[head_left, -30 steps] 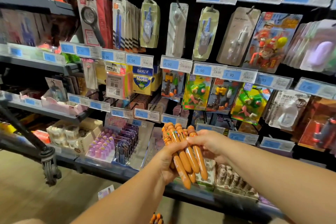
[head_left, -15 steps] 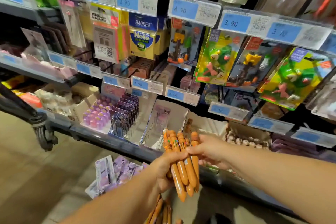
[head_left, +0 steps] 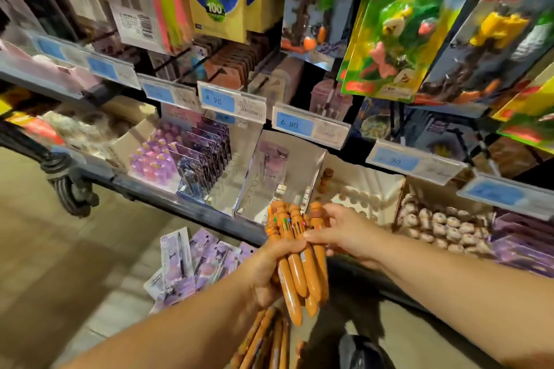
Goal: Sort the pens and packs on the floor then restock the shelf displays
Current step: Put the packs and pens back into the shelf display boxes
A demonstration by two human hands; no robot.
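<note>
The floor (head_left: 60,263) carries purple carded packs (head_left: 192,263) fanned at the left and orange pens (head_left: 269,338) nearer; the bottom shelf (head_left: 180,204) carries display boxes: purple-capped items (head_left: 153,159) left, a white box (head_left: 284,183) mid-row, possibly round-topped erasers (head_left: 443,225) right.

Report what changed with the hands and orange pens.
The left hand and right hand lowered the orange pens toward the bottom shelf; the view dipped, showing purple packs on the floor. Unchanged: left grips the bundle, right pinches its tops.
</note>
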